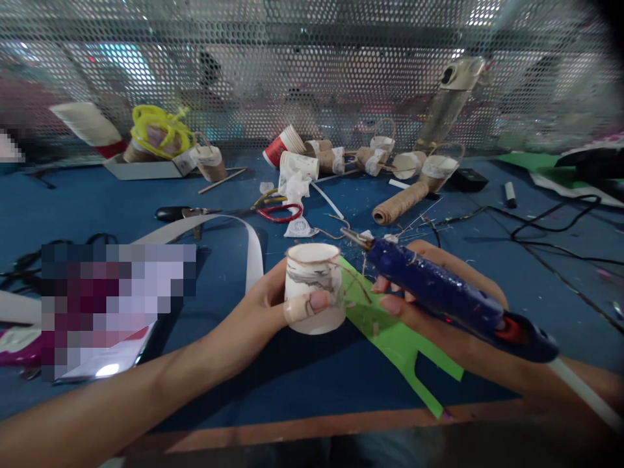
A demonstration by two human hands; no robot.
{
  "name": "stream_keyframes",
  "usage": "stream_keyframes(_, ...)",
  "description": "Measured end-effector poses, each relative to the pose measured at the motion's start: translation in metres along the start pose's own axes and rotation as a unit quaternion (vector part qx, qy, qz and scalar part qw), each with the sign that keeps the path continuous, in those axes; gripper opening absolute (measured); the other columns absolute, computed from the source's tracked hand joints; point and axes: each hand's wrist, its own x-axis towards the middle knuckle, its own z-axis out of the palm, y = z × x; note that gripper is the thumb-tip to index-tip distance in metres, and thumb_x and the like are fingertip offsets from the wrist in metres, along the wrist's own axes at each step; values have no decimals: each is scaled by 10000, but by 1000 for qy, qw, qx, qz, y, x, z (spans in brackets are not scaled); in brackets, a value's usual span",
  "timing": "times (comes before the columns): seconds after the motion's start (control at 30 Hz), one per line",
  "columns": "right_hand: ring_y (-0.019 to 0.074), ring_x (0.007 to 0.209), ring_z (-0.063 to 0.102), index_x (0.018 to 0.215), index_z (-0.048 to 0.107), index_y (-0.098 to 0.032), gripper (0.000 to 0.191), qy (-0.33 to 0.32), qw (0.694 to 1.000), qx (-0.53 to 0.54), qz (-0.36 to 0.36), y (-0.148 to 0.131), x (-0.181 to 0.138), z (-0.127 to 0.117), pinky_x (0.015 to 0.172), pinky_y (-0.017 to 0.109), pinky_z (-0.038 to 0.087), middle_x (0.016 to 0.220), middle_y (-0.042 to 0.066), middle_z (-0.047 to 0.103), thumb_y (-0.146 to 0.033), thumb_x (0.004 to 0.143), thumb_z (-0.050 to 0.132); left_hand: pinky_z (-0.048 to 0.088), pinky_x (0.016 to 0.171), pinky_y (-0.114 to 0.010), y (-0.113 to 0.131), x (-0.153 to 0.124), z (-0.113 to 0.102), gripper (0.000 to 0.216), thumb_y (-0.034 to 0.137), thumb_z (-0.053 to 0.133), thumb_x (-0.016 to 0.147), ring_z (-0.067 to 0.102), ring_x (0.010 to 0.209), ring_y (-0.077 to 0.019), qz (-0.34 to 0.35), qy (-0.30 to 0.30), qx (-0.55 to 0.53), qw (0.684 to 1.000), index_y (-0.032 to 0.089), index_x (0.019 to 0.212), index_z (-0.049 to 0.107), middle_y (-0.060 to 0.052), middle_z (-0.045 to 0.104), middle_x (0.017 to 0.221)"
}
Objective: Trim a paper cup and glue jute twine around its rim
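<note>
My left hand [270, 296] is closed around a small white paper cup [312, 266] with grey markings, its thumb, wrapped in a plaster, pressed against the near side. Brown twine [357, 272] runs along the cup's rim and trails off to the right. My right hand [429, 322] grips a blue hot glue gun [433, 279], its metal nozzle pointing left, just above and to the right of the rim. A white glue stick [580, 389] sticks out of the gun's rear. Whether the right fingertips also touch the twine, I cannot tell.
Green paper [390, 344] lies under the hands. Beyond are red-handled scissors [280, 213], lace scraps [296, 188], a twine roll [402, 203] and several twine-wrapped cups. A phone-like device [117, 364] is at left, a black cable [550, 253] at right. Perforated metal [312, 71] stands behind.
</note>
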Motion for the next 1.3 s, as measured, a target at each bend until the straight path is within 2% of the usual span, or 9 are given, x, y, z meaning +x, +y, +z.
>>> stream_keyframes(0.1, 132, 700, 581, 817, 560, -236, 225, 6, 1000, -20, 7, 1, -1, -3, 631, 304, 466, 827, -22, 598, -142, 826, 764, 498, 912, -291, 0, -1, -2, 412, 390, 774, 866, 639, 1153, -263, 23, 9, 11, 1000, 282, 1252, 677, -25, 729, 1215)
stream_keyframes(0.2, 104, 639, 514, 793, 532, -232, 251, -16, 999, -30, -1, 1, -2, -6, 582, 290, 411, 774, -47, 543, -96, 810, 743, 504, 920, -294, 0, -1, -3, 380, 373, 782, 858, 644, 1125, -257, 46, 17, 9, 999, 283, 1217, 693, -24, 726, 1188)
stream_keyframes(0.4, 108, 583, 464, 754, 498, -238, 247, -53, 998, -35, 26, 6, -4, -11, 529, 298, 347, 707, -55, 503, -99, 809, 696, 514, 972, -349, -1, 0, -4, 458, 359, 788, 848, 624, 1161, -286, 86, 16, -14, 996, 302, 1284, 661, -46, 702, 1239)
stream_keyframes(0.6, 140, 600, 496, 777, 506, -244, 215, -67, 997, -35, 25, 10, -4, -13, 528, 315, 338, 721, -30, 546, -171, 804, 706, 521, 979, -341, -2, 0, -6, 479, 347, 788, 852, 626, 1159, -275, 93, 2, -12, 996, 316, 1308, 647, -42, 702, 1245)
stream_keyframes(0.9, 113, 552, 438, 737, 467, -240, 258, -53, 997, -42, 22, 9, -4, -12, 504, 299, 315, 671, -50, 489, -110, 800, 681, 553, 925, -256, 0, 1, -4, 424, 308, 788, 865, 657, 1104, -220, 109, 12, 25, 994, 322, 1270, 661, -10, 718, 1186)
stream_keyframes(1.13, 117, 600, 428, 756, 466, -243, 335, -83, 996, -30, -6, 11, -6, -16, 539, 293, 304, 701, -61, 468, -121, 721, 776, 552, 931, -262, 3, 0, -1, 427, 294, 800, 855, 663, 1129, -239, 113, 27, 48, 992, 298, 1260, 662, -23, 724, 1191)
stream_keyframes(1.3, 112, 571, 398, 744, 450, -243, 320, -66, 997, -43, -17, 11, -6, -15, 524, 292, 291, 680, -64, 446, -130, 708, 747, 549, 925, -252, 4, -1, -1, 441, 294, 810, 845, 662, 1123, -235, 114, 36, 58, 991, 299, 1261, 666, -20, 719, 1177)
